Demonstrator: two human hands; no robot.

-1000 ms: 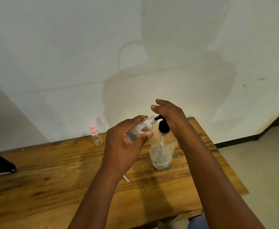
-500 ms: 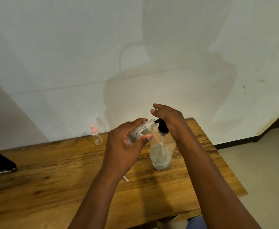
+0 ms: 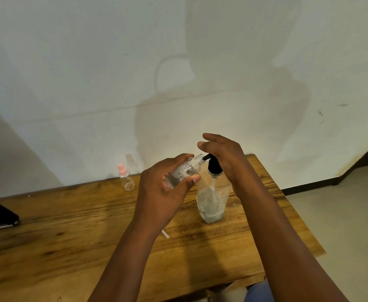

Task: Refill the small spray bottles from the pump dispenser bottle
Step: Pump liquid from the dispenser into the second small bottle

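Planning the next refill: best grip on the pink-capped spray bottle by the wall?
Take the pink-capped spray bottle by its clear body below the cap, coming from the front or above: it stands upright on the table, wall close behind, fingers on either side.

Left hand (image 3: 163, 192) fingers curled in grip, right hand (image 3: 224, 158) palm-down

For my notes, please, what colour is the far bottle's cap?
Pink cap, seen in the head view.

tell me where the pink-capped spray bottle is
In the head view, the pink-capped spray bottle stands at the table's far edge by the wall, left of both hands.
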